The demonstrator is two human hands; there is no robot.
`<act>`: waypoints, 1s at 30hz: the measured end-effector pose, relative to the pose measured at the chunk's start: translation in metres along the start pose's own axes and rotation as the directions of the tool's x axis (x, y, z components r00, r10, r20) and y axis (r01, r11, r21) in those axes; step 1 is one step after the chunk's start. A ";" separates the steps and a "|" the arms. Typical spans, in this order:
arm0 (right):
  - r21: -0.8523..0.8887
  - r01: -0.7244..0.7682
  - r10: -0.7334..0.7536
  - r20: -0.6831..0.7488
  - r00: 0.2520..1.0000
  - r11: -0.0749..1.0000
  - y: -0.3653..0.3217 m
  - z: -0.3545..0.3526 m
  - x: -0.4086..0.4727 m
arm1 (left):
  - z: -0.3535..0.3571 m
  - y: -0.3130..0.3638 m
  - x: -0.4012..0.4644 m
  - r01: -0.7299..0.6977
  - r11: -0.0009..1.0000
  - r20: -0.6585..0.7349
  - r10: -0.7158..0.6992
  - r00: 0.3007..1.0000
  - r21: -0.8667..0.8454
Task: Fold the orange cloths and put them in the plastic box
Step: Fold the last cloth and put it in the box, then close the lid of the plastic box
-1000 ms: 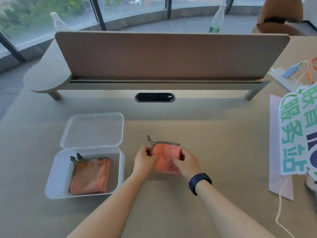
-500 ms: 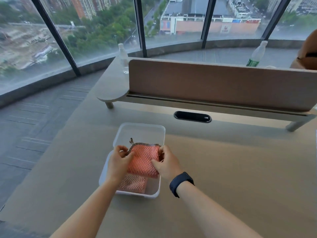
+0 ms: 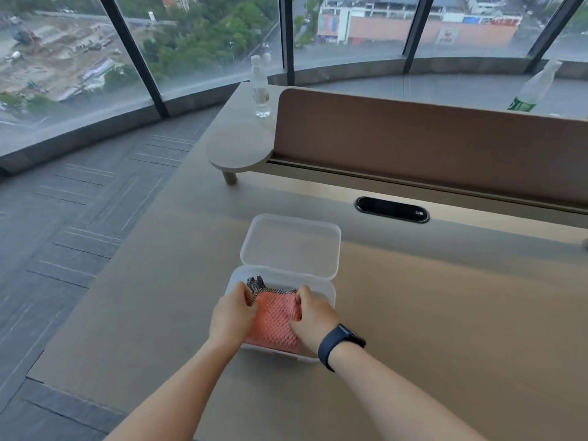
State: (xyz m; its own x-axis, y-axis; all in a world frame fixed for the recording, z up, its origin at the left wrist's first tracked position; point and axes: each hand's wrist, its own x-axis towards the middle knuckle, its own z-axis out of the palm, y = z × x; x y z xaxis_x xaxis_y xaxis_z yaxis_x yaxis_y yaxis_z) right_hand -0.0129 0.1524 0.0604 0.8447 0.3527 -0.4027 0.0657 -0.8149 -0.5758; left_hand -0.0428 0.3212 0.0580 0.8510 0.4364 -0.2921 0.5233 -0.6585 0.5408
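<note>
My left hand (image 3: 234, 315) and right hand (image 3: 313, 316) each curl a grip round one side of the folded orange cloth (image 3: 276, 321), inside the plastic box (image 3: 327, 296) on the worktop (image 3: 445, 313). Its long axis runs six to twelve o'clock, black-edged end at twelve, toward the open lid (image 3: 289, 246).

orange waffle cloth (image 3: 276, 319), black-checked edging, translucent box (image 3: 329, 299)

A folded cloth (image 3: 276, 319) lies in the plastic box (image 3: 329, 297) on the desk (image 3: 445, 313), left hand (image 3: 232, 316) and right hand (image 3: 313, 318) flanking it; the lid (image 3: 291, 246) lies behind, a bottle (image 3: 260, 87) beyond, left of the divider (image 3: 429, 148).
</note>
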 end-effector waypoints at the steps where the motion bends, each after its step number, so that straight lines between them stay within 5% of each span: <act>1: -0.038 0.002 -0.002 0.002 1.000 0.999 0.001 0.000 0.000 | 0.000 -0.001 0.000 -0.044 0.998 -0.026 0.045 0.999 0.049; 5: -0.247 0.162 -0.209 -0.175 0.962 0.955 0.005 -0.006 0.000 | -0.005 -0.005 0.008 -0.366 0.921 -0.045 0.375 0.926 0.133; 9: -0.412 0.400 -0.474 -0.093 0.875 0.819 0.009 -0.004 0.003 | -0.017 -0.009 0.022 -0.651 0.720 0.373 0.550 0.747 0.242; 12: -0.514 0.337 -0.354 0.069 0.933 0.789 0.012 -0.002 0.004 | -0.021 -0.010 0.028 -0.735 0.564 0.568 0.486 0.664 0.376; 18: -0.583 0.291 -0.276 0.116 0.954 0.759 0.015 0.006 0.004 | -0.014 -0.011 0.035 -0.797 0.390 0.614 0.508 0.605 0.462; 21: -0.483 0.293 -0.334 0.000 0.942 0.826 0.015 0.000 0.000 | -0.018 -0.015 0.037 -0.802 0.464 0.547 0.588 0.596 0.376; 23: -0.317 0.274 -0.351 -0.217 0.911 0.908 0.018 -0.013 0.000 | -0.027 -0.019 0.043 -0.763 0.594 0.348 0.679 0.646 0.256; 26: 0.027 0.093 -0.073 -0.430 0.900 0.995 0.030 -0.039 0.006 | -0.043 -0.019 0.058 -0.601 0.789 0.034 0.602 0.798 0.128; 30: 0.310 -0.154 0.258 -0.331 0.907 0.938 0.044 -0.063 0.016 | -0.053 -0.003 0.078 -0.347 0.938 -0.079 0.346 0.935 0.001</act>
State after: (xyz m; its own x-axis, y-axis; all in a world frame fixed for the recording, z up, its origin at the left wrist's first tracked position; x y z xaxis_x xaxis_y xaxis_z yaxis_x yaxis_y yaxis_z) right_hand 0.0370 0.0939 0.0732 0.9595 -0.0428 -0.2785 -0.2330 -0.6766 -0.6986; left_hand 0.0201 0.3894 0.0752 0.9732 0.2286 -0.0242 0.1958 -0.7697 0.6077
